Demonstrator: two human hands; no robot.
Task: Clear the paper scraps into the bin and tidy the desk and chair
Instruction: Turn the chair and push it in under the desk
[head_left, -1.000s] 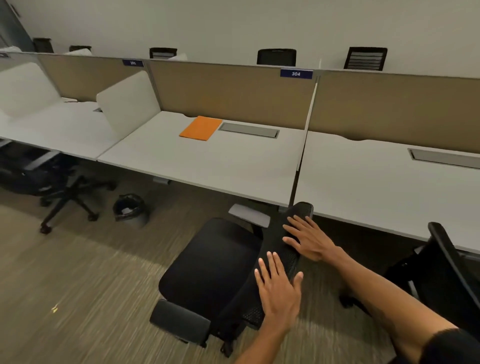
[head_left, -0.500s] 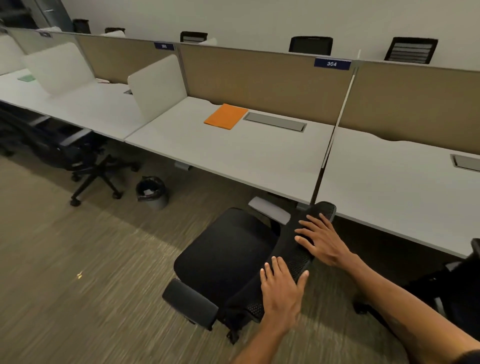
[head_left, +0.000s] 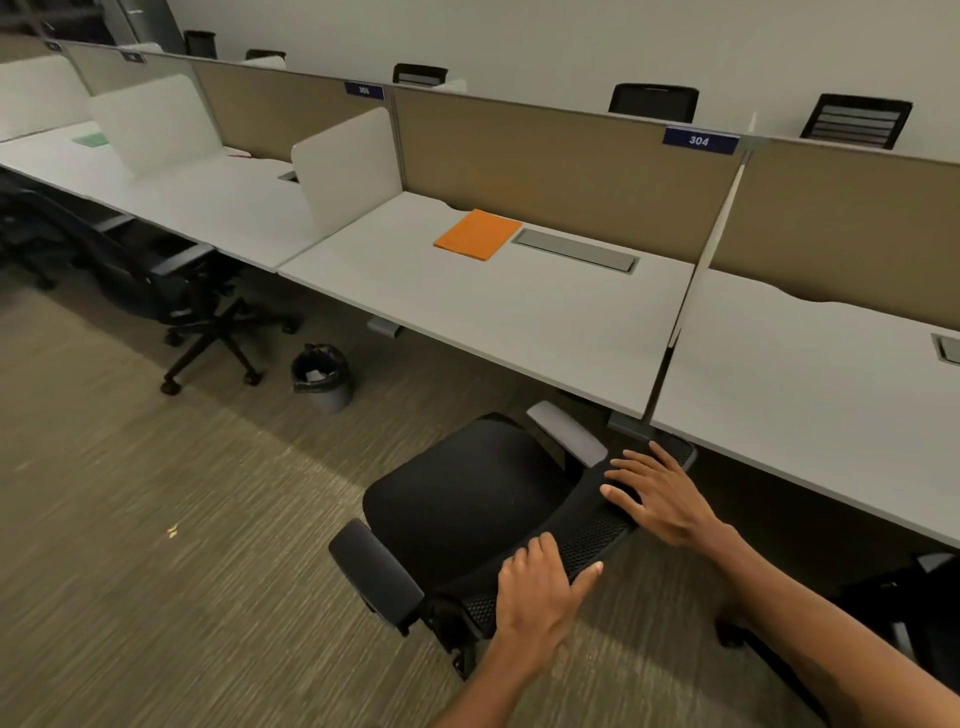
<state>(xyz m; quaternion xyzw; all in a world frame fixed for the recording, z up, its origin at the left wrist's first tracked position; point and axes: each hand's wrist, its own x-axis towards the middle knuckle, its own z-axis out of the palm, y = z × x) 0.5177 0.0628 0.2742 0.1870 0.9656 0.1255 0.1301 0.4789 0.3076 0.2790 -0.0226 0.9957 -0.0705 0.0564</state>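
Left hand (head_left: 540, 587) has curled its fingers over the black mesh office chair (head_left: 467, 499)'s backrest, lower centre; right hand (head_left: 660, 499) lies spread flat on it. Small grey black-lined bin (head_left: 322, 376) sits left of centre.

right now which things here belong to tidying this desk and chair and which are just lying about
Job: chair, left hand gripping and right hand resting on its back; bin; desk; orange pad.
Lying about: neighbouring chair; green sheet.
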